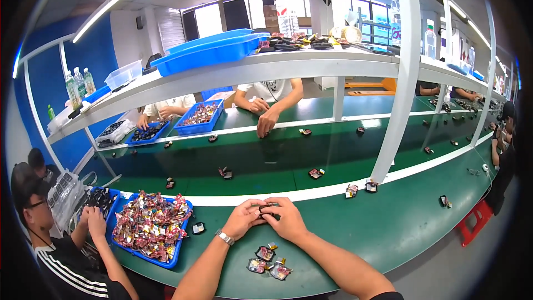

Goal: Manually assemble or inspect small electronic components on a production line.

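In the head view, a small black part (pixel 268 211) is held between the left hand (pixel 242 219) and the right hand (pixel 285 219), over the green tabletop (pixel 344 239) near its far edge. The part is pinched by the fingers of both hands, curled in toward each other; how each fingertip presses cannot be told, as the part is mostly covered.

On the tabletop's left end, a blue tray (pixel 173 259) is heaped with small pink, white and yellow pieces (pixel 149 225). Just left of it, another blue tray (pixel 115 204) is filled with black parts (pixel 99 197). One small unit (pixel 198 228) is left beside the heaped tray's right side. Three more units (pixel 279 270) are grouped by the tabletop's near edge, between the forearms.

Across the darker green strip (pixel 266 158), a far blue tray (pixel 199 129) is loaded with reddish pieces, and a smaller tray (pixel 157 137) beside it with black ones. On the shelf (pixel 333 65), blue trays (pixel 214 56) are stacked and a clear bin (pixel 123 74) is set near the left end. A large bottle (pixel 286 15) there is marked in red on white; green-tinted labels are seen on the left-end bottles (pixel 73 91).
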`<act>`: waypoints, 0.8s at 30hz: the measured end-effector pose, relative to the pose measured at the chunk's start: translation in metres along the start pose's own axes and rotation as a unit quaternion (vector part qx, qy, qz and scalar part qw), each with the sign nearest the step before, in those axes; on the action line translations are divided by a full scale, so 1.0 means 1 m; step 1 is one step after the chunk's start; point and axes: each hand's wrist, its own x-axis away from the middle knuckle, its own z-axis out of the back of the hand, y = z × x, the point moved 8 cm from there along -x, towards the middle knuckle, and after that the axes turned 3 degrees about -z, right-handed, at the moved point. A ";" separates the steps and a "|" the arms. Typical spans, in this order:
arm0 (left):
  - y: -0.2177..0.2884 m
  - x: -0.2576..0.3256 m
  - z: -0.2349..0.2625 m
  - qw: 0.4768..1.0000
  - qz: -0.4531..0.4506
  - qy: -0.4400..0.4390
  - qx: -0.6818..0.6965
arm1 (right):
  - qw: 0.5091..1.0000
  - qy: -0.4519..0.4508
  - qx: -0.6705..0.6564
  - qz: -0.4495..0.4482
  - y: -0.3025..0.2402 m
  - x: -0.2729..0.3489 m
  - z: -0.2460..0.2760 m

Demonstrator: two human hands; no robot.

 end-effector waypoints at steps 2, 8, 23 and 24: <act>-0.001 0.000 -0.001 1.000 -0.006 0.003 0.025 | 1.000 0.005 -0.015 -0.013 0.001 0.000 0.000; -0.002 0.001 0.007 0.999 -0.029 0.018 0.024 | 0.998 0.011 -0.014 0.053 -0.022 -0.003 0.006; -0.003 -0.003 0.003 0.997 -0.053 -0.007 0.061 | 0.998 0.051 -0.037 -0.012 -0.003 0.000 0.001; -0.003 -0.003 0.001 0.997 -0.053 -0.007 0.062 | 0.998 0.050 -0.036 -0.012 -0.003 -0.001 -0.002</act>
